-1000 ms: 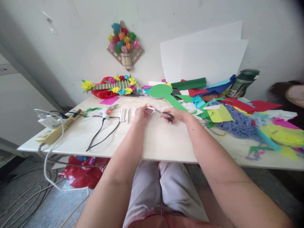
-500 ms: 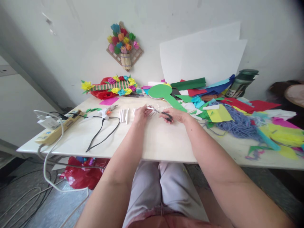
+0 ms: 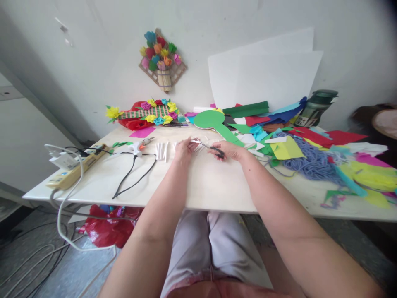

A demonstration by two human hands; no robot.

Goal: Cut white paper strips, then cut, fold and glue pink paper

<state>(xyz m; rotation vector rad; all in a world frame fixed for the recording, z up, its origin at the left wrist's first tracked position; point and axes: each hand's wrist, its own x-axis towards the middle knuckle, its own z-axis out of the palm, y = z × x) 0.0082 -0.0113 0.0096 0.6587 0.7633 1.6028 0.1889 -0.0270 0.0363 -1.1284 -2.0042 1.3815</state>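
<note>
My right hand (image 3: 228, 150) grips a pair of scissors (image 3: 218, 152) by its dark handles, the blades pointing left. The blade tips reach the fingers of my left hand (image 3: 184, 150), which are closed in a pinch around a thin white stick (image 3: 195, 141). Whether the blades are apart is too small to tell. More loose white sticks (image 3: 203, 147) lie on the table between and behind my hands. Left of my left hand, several short white sticks (image 3: 161, 152) lie side by side in a row.
A white glue gun (image 3: 135, 149) with a black cord lies left, near a power strip (image 3: 66, 176). Green lollipop-shaped paper (image 3: 211, 120) lies behind my hands. Coloured paper scraps, blue yarn (image 3: 313, 161) and a dark bottle (image 3: 314, 108) crowd the right. A flower-covered craft (image 3: 151, 112) rests by the wall.
</note>
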